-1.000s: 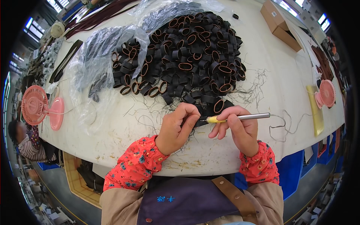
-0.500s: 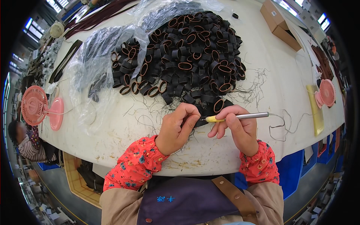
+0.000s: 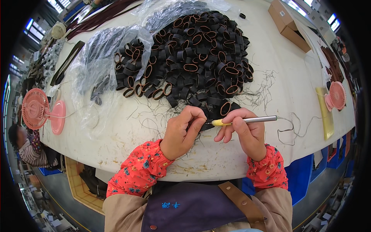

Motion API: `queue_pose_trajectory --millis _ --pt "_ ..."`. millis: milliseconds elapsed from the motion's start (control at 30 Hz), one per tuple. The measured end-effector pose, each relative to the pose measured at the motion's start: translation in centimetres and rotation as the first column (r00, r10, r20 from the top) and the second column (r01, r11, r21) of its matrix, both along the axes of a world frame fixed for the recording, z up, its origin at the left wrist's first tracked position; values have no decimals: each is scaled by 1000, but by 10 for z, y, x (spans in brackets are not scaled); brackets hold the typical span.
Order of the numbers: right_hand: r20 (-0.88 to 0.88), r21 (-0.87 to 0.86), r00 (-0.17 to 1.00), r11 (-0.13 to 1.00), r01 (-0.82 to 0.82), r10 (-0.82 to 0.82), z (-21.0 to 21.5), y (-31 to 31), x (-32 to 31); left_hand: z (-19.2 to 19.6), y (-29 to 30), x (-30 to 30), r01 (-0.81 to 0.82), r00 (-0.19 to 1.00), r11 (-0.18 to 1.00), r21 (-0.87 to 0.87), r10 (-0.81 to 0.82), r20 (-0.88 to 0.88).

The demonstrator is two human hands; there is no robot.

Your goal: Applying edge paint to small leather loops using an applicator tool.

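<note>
My right hand [image 3: 249, 135] grips a corded pen-shaped tool [image 3: 262, 119] with a metal barrel and yellow wrapping towards its tip. The tip points left, close to the fingers of my left hand [image 3: 182, 129]. Those fingers are pinched at the edge of a black leather loop [image 3: 208, 127], which my hands partly cover. Whether the tip touches the loop, I cannot tell. Just beyond my hands rises a large pile of black leather loops [image 3: 193, 67] with tan edges, and loose dark threads [image 3: 257, 92] lie around it.
A clear plastic bag [image 3: 91, 77] covers the pile's left side. Pink fans [image 3: 35, 107] stand at both sides of the white table [image 3: 288, 73]. A cardboard box [image 3: 288, 25] sits far right, beyond a yellow strip [image 3: 324, 114]. A person [image 3: 29, 149] sits at left.
</note>
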State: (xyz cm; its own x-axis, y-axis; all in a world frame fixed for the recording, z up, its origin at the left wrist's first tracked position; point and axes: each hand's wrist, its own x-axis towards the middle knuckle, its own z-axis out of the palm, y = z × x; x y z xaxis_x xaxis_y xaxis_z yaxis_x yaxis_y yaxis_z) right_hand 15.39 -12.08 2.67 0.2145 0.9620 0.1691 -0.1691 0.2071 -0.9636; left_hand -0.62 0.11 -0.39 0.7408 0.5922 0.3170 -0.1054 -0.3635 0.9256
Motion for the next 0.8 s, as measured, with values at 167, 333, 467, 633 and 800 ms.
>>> queue_pose_trajectory --millis 167,333,467,633,800 --pt "12 5 1000 1000 1 -2 0 0 1 0 0 0 0 1000 1000 0 0 -7" --pt "14 39 1000 999 15 -16 -3 0 1 0 0 0 -2 1000 1000 -21 2 3" --pt "136 178 978 975 131 -156 -8 6 2 0 2 0 -13 1000 1000 -21 13 -11" --pt "417 17 884 974 225 -211 -4 11 -6 -3 1 1 -3 1000 989 -145 6 24" --pt "532 56 840 994 89 -105 -2 9 -2 2 3 4 78 992 897 -434 -27 123"
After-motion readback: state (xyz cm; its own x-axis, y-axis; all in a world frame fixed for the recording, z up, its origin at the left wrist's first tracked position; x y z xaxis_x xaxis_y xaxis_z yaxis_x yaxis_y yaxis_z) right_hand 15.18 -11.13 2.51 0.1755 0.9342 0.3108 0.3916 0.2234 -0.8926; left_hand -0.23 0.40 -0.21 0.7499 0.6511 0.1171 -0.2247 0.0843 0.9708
